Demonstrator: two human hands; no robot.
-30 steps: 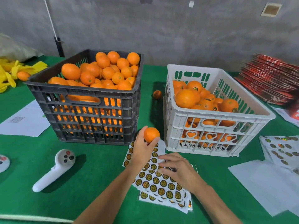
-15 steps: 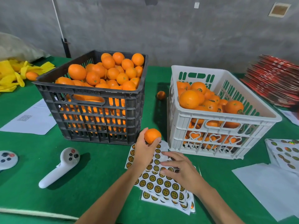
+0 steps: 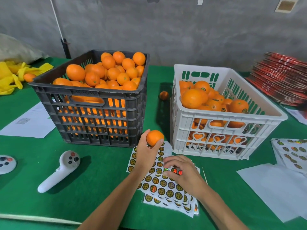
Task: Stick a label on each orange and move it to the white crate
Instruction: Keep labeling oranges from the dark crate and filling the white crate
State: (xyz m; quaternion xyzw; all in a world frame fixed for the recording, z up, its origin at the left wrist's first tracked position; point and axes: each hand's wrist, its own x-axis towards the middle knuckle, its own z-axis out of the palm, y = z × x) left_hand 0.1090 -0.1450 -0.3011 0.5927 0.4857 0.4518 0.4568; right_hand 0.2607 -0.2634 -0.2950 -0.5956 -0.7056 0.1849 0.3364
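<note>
1. The left hand (image 3: 146,156) held an orange (image 3: 154,137) in a curled grip above the label sheets (image 3: 163,186), between the black crate (image 3: 93,113) and the white crate (image 3: 222,130).
2. The right hand (image 3: 184,173) rested on the sheets, fingertips (image 3: 166,170) curled at a label; whether that grip pinched one, I cannot tell.
3. A white controller (image 3: 61,171) lay on the table (image 3: 99,188).

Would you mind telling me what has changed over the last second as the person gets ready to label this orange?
Very little. The right hand has curled its fingers more tightly on the sticker sheet, as if picking at a label. The left hand still holds the orange above the sheet, unmoved. The black crate and white crate stayed put; the apparent sideways shift looks like camera motion.
</note>
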